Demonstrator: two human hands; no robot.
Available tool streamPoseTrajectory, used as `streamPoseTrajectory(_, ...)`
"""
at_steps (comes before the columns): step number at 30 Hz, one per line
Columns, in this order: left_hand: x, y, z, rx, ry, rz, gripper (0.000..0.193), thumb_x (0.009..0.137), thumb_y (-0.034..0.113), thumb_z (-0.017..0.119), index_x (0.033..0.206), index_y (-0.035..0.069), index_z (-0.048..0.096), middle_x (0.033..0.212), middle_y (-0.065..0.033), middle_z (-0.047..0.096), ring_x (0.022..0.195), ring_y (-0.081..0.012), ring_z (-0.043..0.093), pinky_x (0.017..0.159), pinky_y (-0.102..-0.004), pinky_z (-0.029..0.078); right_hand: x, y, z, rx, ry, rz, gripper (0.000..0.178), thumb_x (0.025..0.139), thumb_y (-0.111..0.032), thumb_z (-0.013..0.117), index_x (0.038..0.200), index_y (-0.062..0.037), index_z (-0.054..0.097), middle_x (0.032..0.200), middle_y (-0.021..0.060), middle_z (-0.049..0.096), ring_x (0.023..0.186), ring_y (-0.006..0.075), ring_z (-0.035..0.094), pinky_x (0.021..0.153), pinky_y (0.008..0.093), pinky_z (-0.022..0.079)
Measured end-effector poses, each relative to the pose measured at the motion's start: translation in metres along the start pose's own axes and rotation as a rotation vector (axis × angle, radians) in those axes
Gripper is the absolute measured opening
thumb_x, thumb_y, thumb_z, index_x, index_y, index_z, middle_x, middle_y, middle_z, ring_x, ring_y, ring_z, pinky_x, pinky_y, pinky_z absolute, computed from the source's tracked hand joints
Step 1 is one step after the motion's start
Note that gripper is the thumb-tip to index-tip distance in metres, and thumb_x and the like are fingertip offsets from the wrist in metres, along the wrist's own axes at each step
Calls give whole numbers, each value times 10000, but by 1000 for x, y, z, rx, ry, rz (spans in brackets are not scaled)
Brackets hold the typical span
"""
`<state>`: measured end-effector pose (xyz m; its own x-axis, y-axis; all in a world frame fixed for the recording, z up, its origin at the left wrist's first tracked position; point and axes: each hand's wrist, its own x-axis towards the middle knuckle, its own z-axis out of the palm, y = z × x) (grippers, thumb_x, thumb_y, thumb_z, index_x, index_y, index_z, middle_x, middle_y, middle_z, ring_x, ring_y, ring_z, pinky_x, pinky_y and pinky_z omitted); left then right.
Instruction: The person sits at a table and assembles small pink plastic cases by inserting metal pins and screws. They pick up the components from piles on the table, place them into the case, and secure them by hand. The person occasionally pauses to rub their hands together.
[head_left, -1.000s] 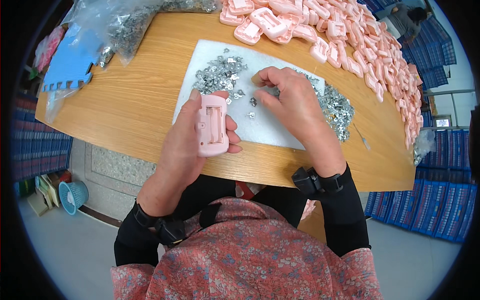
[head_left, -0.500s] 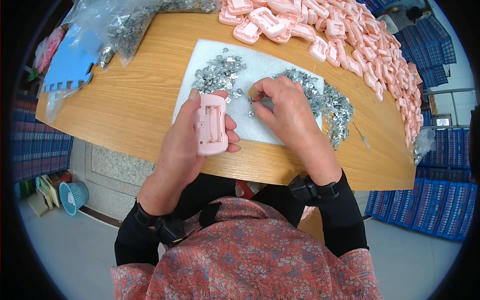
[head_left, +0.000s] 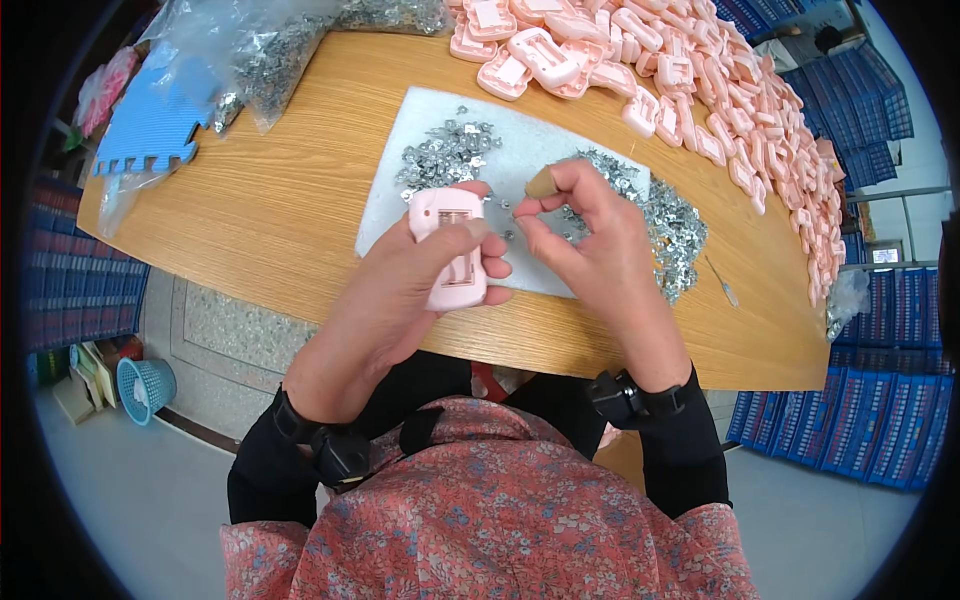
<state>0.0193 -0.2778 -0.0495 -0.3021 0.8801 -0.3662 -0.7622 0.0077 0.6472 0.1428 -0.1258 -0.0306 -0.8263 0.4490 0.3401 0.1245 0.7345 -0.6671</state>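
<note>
My left hand (head_left: 385, 275) grips a pale pink plastic casing (head_left: 463, 292) with an open battery compartment facing up. Its thumb lies across the compartment, hiding part of it, while the other fingers wrap the far side. Close by on the right, my right hand (head_left: 590, 225) has thumb and fingers brought together in a pinch; whatever is between the tips is too small to make out. A tan covering (head_left: 541, 184) wraps its index fingertip. Beneath both hands lies a white foam sheet (head_left: 410, 118) bearing small metal contact pieces (head_left: 450, 152), heaped at left and right.
Many pink casings (head_left: 680, 72) are piled along the table's far right side. More metal pieces (head_left: 675, 235) spill past the foam, near a thin tool (head_left: 727, 288). At far left are a clear bag of metal parts (head_left: 270, 65) and a blue foam mat (head_left: 145, 125).
My left hand has shifted right with the casing, and its thumb has moved from the casing's edge onto the battery compartment. My right hand has moved slightly right, still pinched.
</note>
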Motion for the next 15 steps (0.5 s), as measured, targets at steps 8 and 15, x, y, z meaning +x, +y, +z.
streamPoseTrajectory(8,7,-8,2,-36,-78,10,551,895,81,699,1393,59,465,1001,-72,638,816,-161,671,736,-318,595,-13,-13,-9,-135,37,-257,245,773,-10,752,954,-56,593,849,90,625,799,293,619,707,387,500)
streamPoseTrajectory(15,9,-5,0,120,46,156,533,899,89,685,1390,61,480,954,-41,632,792,-142,656,743,-321,585,-7,5,-5,-217,-16,-158,190,787,-37,745,935,-74,632,820,61,641,831,260,615,760,391,461)
